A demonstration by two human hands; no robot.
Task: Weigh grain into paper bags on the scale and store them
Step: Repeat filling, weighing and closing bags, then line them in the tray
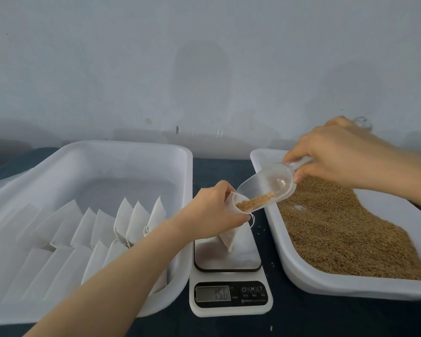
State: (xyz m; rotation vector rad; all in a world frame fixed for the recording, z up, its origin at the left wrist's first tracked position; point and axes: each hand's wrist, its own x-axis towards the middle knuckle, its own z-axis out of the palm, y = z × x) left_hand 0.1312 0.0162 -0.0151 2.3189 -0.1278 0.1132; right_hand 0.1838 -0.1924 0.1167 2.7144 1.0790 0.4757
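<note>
**On Dark Blue Tabletop: Tipped Grain Into Bag**

Across dark blue tabletop (301,319), found white digital kitchen scale (230,310) nearest, grey display (213,293) reading what looked like 15.6. Saw small white paper bag (231,237) with lower corner down on steel platform (244,255), mouth gripped open between curled fingers and thumb of left hand (212,215). Noted right hand (338,154) just above, fingers closed round handle of clear plastic scoop (270,183), tilted with lip at bag mouth and brown grain (253,201) lying along lower end. Found white plastic tray (131,145) left of scale, holding rows of flat white paper bags (122,222) stood on edge. Found matching white tray (326,285) right of scale, spread with loose brown grain (338,227). Saw pale grey wall (204,57) behind.
</note>
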